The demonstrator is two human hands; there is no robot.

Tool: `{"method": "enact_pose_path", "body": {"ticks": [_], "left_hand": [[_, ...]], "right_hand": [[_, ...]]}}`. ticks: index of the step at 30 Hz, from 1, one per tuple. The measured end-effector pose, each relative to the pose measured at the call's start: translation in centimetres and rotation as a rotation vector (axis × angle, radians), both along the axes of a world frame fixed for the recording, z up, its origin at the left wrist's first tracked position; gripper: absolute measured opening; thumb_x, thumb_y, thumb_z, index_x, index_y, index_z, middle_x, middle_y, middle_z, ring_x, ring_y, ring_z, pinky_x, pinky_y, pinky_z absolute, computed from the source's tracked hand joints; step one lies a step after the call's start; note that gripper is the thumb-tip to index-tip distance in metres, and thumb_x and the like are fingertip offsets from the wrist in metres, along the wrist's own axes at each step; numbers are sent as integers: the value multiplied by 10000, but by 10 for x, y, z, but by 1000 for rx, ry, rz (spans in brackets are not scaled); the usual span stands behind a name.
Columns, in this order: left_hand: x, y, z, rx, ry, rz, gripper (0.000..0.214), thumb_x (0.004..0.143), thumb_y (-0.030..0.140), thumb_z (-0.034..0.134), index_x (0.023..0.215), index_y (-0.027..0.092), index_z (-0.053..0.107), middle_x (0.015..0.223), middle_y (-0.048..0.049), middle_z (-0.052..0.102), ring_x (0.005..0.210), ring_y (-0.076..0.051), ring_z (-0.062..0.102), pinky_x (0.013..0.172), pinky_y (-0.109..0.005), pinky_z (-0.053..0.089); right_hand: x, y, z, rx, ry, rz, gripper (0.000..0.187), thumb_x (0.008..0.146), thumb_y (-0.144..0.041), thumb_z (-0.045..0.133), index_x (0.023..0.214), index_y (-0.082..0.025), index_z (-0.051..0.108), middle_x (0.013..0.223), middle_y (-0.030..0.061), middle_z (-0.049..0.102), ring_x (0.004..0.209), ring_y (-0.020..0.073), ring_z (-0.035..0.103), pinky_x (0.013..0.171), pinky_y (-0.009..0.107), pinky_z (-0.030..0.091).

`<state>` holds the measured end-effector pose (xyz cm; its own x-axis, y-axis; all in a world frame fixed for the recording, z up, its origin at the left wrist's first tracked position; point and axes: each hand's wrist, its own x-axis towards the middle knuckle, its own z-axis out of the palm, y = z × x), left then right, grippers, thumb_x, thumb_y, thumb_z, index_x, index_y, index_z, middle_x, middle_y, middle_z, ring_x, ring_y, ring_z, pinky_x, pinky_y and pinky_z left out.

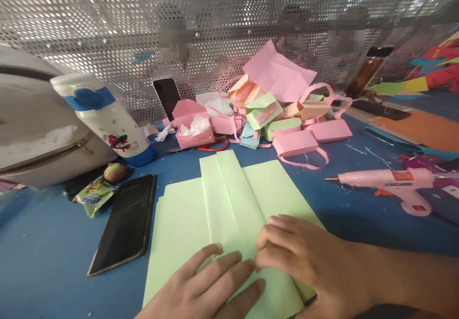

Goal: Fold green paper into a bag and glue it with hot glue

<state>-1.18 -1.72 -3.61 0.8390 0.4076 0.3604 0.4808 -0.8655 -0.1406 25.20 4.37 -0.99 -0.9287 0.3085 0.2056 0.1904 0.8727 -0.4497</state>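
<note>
A light green paper sheet lies on the blue table right in front of me. Its two side flaps are folded in and meet along a centre line. My left hand rests flat on the near part of the sheet with fingers stretched out. My right hand has its fingers curled and presses down on the folded flap close to the centre line, fingertips almost touching the left hand's.
A black phone lies left of the sheet. A white and blue bottle and a grey bag stand far left. A pile of pink and green paper bags sits behind. A pink glue gun lies right. Red-handled scissors lie nearby.
</note>
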Motion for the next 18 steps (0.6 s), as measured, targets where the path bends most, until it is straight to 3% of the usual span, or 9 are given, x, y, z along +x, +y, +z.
{"method": "enact_pose_path", "body": {"ticks": [5, 8, 12, 15, 18], "left_hand": [[-2, 1, 3, -16, 61, 45, 485, 1031, 448, 340, 1484, 292, 416, 1462, -102, 520, 1358, -293, 468, 1053, -443, 477], [-3, 2, 3, -14, 44, 54, 481, 1031, 397, 373, 1504, 304, 374, 1516, -118, 455, 1398, -322, 423, 1059, -468, 473], [-3, 2, 3, -4, 53, 49, 474, 1041, 355, 349, 1512, 301, 358, 1495, -116, 484, 1392, -312, 435, 1061, -474, 474], [-3, 3, 4, -21, 63, 33, 485, 1039, 323, 355, 1521, 274, 345, 1500, -150, 467, 1386, -330, 438, 1053, -488, 476], [-3, 3, 5, -79, 85, 12, 510, 1027, 343, 394, 1527, 259, 336, 1525, -167, 425, 1404, -355, 401, 1060, -508, 461]], "right_hand": [[2, 0, 1, -66, 91, -58, 497, 990, -583, 373, 1069, -162, 625, 981, 86, 641, 855, 205, 565, 855, 365, 437], [1, 2, 3, -61, 117, -76, 464, 1038, -470, 326, 1183, -133, 611, 1113, 125, 663, 1042, 211, 595, 979, 369, 428], [-3, 8, 5, -68, -25, -1, 570, 1026, -442, 408, 1493, -116, 378, 1513, 155, 447, 1436, 230, 344, 1184, 417, 273], [-6, 12, 5, -105, -130, -8, 631, 1022, -462, 416, 1549, -142, 279, 1588, 123, 309, 1483, 234, 250, 1224, 457, 198], [-8, 16, 2, -94, -154, -66, 609, 1026, -458, 404, 1545, -157, 297, 1601, 97, 271, 1492, 229, 220, 1232, 466, 177]]}}
